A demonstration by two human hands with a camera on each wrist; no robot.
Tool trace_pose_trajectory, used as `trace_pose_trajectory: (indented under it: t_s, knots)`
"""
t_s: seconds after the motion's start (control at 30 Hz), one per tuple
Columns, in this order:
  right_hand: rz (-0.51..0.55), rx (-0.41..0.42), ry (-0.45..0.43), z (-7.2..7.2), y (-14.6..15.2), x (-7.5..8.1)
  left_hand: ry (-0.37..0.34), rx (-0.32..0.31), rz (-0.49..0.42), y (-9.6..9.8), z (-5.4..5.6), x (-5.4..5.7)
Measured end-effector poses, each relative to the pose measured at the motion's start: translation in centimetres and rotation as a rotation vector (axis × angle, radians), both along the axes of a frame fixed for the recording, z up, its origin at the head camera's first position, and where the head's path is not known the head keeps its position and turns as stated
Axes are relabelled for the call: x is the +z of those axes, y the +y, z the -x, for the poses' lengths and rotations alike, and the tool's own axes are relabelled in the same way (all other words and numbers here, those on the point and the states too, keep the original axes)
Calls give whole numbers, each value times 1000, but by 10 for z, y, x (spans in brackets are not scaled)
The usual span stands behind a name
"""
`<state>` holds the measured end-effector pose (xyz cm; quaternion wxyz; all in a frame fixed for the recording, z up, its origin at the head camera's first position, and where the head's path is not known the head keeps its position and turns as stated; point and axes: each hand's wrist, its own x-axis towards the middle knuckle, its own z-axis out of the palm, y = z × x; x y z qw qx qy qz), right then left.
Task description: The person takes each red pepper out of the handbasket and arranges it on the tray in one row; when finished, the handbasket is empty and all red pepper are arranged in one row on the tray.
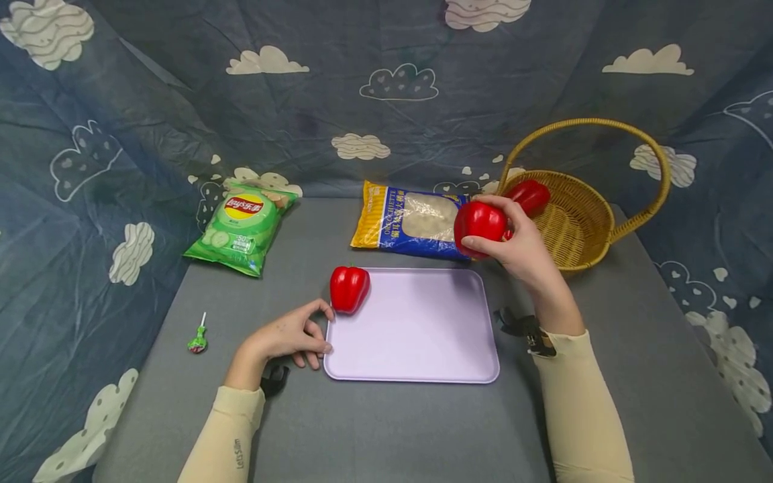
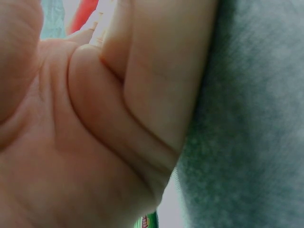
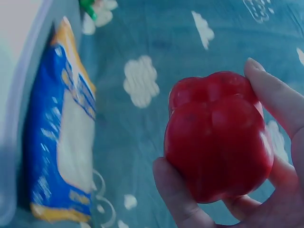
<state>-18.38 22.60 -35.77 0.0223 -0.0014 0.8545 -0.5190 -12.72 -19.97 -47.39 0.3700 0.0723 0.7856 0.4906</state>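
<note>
My right hand [image 1: 521, 238] grips a red bell pepper [image 3: 218, 137] between thumb and fingers. It holds the pepper up in front of the basket's left side, where it overlaps a pasta bag in the head view. My left hand [image 1: 292, 335] is at the left edge of a pale purple tray [image 1: 417, 329], thumb and index finger on the rim, the other fingers bent. On the tray's back left corner sits a second red bell pepper [image 1: 349, 290]. In the left wrist view the palm [image 2: 71, 156] fills most of the picture and hides the fingertips.
Behind the tray lies a blue and yellow pasta bag [image 1: 417, 221]. A wicker basket [image 1: 594, 235] with a tall handle stands at the back right, a red vegetable [image 1: 531, 196] inside. Back left is a green chip bag [image 1: 241, 228]; a lollipop [image 1: 198, 341] lies at the left.
</note>
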Motion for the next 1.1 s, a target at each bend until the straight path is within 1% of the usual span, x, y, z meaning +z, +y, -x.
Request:
trace_pose_trajectory:
  t_s: [0.13,0.37,0.57,0.73,0.93,1.1]
  knots:
    - [7,46,7,-4,-23,-10,0,2,1,0,1,1]
    - [-66,116,37,-5,-57,-35,8,-8,-13,1,2,0]
    - [-57,156,70,-6,-80,-52,11,-13,-19,0,2,0]
    - [-69,189,41,-8,-97,-63,14,-10,-21,1,1,0]
    - [-129,225,-5,-10,-115,-75,24,-16,-18,0,1,-1]
    - [-166,236,-12,-11,-125,-83,23,-17,-23,-1,1,-1]
